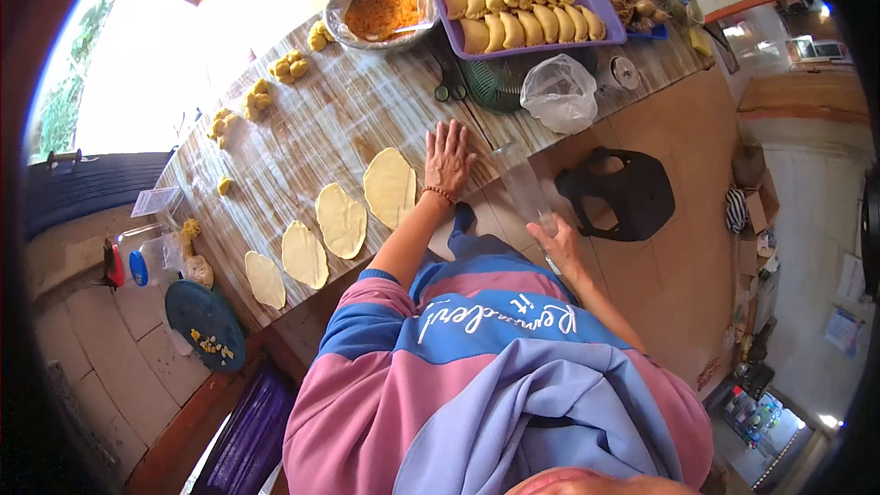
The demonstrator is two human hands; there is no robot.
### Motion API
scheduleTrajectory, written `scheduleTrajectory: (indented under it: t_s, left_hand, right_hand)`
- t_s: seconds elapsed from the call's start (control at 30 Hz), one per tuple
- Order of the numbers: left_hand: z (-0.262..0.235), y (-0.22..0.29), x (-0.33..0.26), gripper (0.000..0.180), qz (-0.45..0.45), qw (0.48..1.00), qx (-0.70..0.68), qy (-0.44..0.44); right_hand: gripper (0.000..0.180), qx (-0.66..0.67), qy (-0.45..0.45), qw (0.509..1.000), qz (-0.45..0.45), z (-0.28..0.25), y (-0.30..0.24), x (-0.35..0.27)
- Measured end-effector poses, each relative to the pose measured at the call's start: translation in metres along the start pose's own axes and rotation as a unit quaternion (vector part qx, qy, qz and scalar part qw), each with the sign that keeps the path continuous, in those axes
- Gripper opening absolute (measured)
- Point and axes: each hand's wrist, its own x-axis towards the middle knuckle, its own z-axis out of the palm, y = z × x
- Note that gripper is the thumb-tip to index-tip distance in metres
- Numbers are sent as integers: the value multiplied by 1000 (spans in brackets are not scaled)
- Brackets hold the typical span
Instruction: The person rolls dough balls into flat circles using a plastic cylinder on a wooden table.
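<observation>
My left hand [449,160] lies flat on the wood-patterned tabletop, fingers stretched out and holding nothing. Just beside it is the largest of several flattened dough ovals [390,188], which run in a row along the near edge. My right hand [556,243] is closed round the near end of a clear bottle [522,179], held off the table's edge above the floor; its exact kind is hard to make out. Small yellow dough lumps [258,99] sit in groups toward the far left side of the table.
A purple tray [616,23] of folded pastries stands at the back, next to a bowl [341,0] of orange filling. Scissors [450,90], a clear plastic bag [557,96] and a can [624,73] lie nearby. A black stool [642,197] stands on the floor at right.
</observation>
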Motion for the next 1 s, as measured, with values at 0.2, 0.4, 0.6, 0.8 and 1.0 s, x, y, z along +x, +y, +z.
scheduleTrajectory:
  t_s: [0.2, 0.4, 0.6, 0.8, 1.0]
  left_hand:
    - [-36, -25, 39, 53, -63, 934, -307, -172]
    - [-5, -5, 19, 60, 88, 996, 22, -27]
    - [0, -8, 20, 55, 96, 992, 55, -65]
    - [-67, -75, 25, 55, -192, 766, -596, -144]
    - [-121, -63, -1, 41, -116, 983, -143, 3]
  right_hand:
    - [65, -35, 24, 999, -29, -17, -19, 8]
    - [63, -58, 15, 996, -67, -17, -23, 9]
    - [63, -114, 1, 989, -96, -23, -20, 22]
    - [70, -283, -85, 913, -280, -14, -69, 90]
    - [69, -355, -78, 753, -549, 45, -125, 174]
